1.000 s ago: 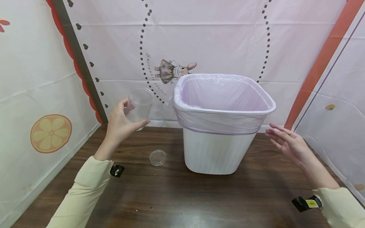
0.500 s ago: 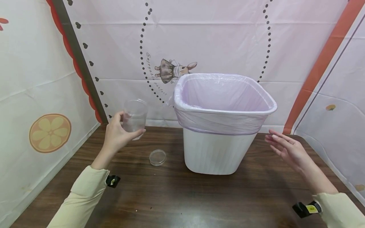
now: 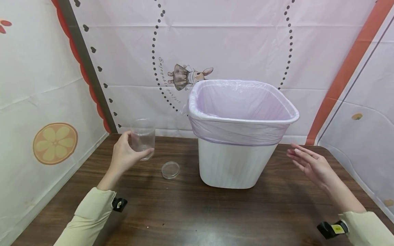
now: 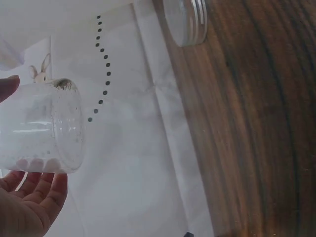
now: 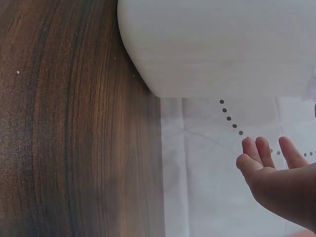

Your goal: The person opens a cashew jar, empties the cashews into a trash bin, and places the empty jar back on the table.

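My left hand [image 3: 124, 152] holds a clear plastic cup [image 3: 143, 136] upright, thumb on the near side and fingers round the far side. In the left wrist view the cup [image 4: 44, 128] has a rounded base, and the fingers wrap its wall. To the right of it, a small clear round dish or lid [image 3: 170, 170] lies on the table. My right hand [image 3: 311, 165] holds nothing and hovers to the right of the white trash bin [image 3: 231, 164], its fingers slightly bent. In the right wrist view this hand [image 5: 276, 173] is partly cut off by the frame.
A thin lilac bag [image 3: 240, 131] lines the bin and folds over its rim. The dark wood-grain table [image 3: 172, 212] carries a few tiny specks near its front. Printed cloth [image 3: 240, 44] walls off the back and both sides.
My left hand has lowered the cup and drawn it slightly left, turning it more upright. The right hand has sunk a little. Bin and small dish stay put.
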The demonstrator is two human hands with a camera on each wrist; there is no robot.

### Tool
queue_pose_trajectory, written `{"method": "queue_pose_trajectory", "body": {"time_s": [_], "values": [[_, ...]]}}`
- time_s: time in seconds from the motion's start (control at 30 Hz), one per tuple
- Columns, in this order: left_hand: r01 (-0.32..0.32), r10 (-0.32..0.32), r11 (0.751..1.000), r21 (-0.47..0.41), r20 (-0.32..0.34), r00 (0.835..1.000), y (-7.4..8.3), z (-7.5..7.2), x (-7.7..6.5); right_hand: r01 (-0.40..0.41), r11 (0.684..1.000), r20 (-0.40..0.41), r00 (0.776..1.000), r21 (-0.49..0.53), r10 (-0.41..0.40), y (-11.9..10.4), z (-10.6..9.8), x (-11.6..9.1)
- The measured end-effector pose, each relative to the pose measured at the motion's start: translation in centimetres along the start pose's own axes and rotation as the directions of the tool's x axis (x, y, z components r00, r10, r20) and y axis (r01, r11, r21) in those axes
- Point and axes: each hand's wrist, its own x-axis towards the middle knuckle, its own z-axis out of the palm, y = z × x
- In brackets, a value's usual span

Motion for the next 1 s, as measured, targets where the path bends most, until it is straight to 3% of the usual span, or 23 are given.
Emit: {"method": "queue_pose_trajectory", "body": {"time_s": [0.2,0.43,1.0], "values": [[0.006,-0.006,1.000,0.017,0.030,1.000,-0.8,0.2,-0.4,-0.004,1.000,0.007,1.000,0.002,0.004,0.2,-0.2,-0.2],[0.067,-0.071,0.997,0.050,0.096,0.993,-1.8,0.4,-1.0,-0.002,1.000,0.014,1.000,-0.003,0.002,0.5,-0.4,-0.3],[0.160,-0.173,0.985,0.068,0.282,0.944,-3.3,1.0,-1.7,-0.010,0.999,0.022,1.000,-0.035,0.010,1.2,-0.7,-0.6]]}}
